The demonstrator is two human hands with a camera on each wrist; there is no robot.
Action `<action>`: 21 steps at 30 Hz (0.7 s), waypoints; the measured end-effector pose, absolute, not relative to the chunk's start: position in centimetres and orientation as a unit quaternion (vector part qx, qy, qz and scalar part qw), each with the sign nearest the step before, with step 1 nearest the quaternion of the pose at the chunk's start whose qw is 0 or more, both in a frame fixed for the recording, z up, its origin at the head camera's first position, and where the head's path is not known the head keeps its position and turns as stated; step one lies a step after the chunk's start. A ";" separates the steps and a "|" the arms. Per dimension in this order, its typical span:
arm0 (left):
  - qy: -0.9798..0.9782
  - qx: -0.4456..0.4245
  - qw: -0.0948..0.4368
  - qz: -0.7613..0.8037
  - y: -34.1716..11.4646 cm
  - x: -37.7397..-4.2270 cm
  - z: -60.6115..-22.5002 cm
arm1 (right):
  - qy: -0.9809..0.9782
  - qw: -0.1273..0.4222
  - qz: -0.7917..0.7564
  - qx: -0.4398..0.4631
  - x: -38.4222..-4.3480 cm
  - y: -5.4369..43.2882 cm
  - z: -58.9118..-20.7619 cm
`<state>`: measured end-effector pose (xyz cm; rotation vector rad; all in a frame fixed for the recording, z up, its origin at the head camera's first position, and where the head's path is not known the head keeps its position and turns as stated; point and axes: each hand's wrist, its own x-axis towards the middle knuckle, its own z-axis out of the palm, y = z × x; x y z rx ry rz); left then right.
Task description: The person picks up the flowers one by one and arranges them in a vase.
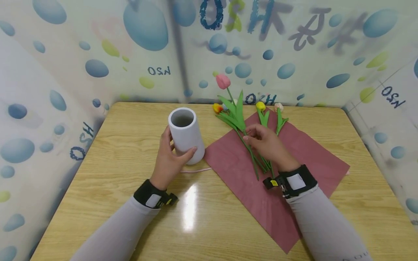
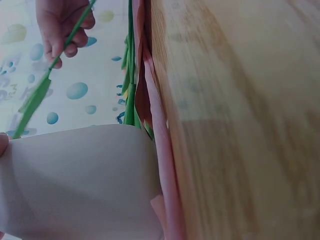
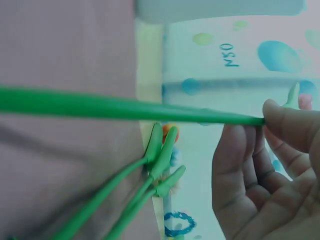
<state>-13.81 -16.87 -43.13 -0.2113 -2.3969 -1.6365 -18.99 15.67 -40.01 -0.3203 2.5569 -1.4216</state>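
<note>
My left hand (image 1: 167, 159) grips a white cylindrical vase (image 1: 188, 139) by its side, fingers behind and thumb across the front. The vase tilts slightly, its dark opening facing up; its smooth wall (image 2: 75, 185) fills the lower left of the left wrist view. Between thumb and fingers, my right hand (image 1: 269, 145) pinches the green stem (image 3: 130, 111) of a pink tulip (image 1: 223, 81), raised above the other flowers. In the right wrist view, the right hand (image 3: 280, 175) is at the stem's far end, and most of the bloom is hidden behind it.
Dark pink wrapping paper (image 1: 313, 159) lies on the wooden table (image 1: 130, 145), right of the vase. Several tulips lie on it, including a yellow one (image 1: 260, 106), a pale pink one (image 1: 278, 107) and an orange one (image 1: 217, 108). A patterned wall covering (image 1: 196, 65) stands behind.
</note>
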 end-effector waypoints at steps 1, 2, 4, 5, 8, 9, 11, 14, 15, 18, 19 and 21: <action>-0.819 -0.072 0.115 -0.558 -16.9 -13.8 -43.1 | 0.851 0.107 -0.504 -0.103 -18.9 15.7 -40.1; -0.819 -0.072 0.115 -0.557 -16.9 -13.8 -43.2 | 0.837 0.115 -0.526 -0.098 -18.9 15.8 -40.1; -0.819 -0.073 0.116 -0.557 -16.9 -13.8 -43.2 | 0.810 0.127 -0.566 -0.088 -18.8 16.0 -40.3; -0.820 -0.072 0.116 -0.556 -16.9 -13.8 -43.2 | 0.793 0.133 -0.588 -0.083 -18.8 16.1 -40.3; -0.819 -0.074 0.117 -0.557 -16.9 -13.8 -43.3 | 0.736 0.150 -0.657 -0.071 -18.7 16.3 -40.5; -0.819 -0.075 0.117 -0.557 -16.9 -13.8 -43.3 | 0.715 0.154 -0.679 -0.067 -18.6 16.3 -40.5; -0.819 -0.076 0.118 -0.556 -16.9 -13.8 -43.3 | 0.676 0.162 -0.717 -0.062 -18.5 16.4 -40.6; -0.820 -0.076 0.119 -0.555 -16.9 -13.8 -43.3 | 0.634 0.167 -0.753 -0.055 -18.4 16.4 -40.6; -0.820 -0.076 0.119 -0.555 -16.9 -13.8 -43.4 | 0.624 0.167 -0.761 -0.052 -18.5 16.4 -40.7; -0.820 -0.075 0.119 -0.556 -17.0 -13.8 -43.4 | 0.592 0.165 -0.788 -0.038 -18.6 16.5 -40.8; -0.819 -0.074 0.118 -0.556 -17.0 -13.8 -43.4 | 0.581 0.163 -0.797 -0.034 -18.6 16.5 -40.8; -0.819 -0.073 0.116 -0.557 -17.0 -13.8 -43.4 | 0.555 0.161 -0.816 -0.030 -18.7 16.4 -40.9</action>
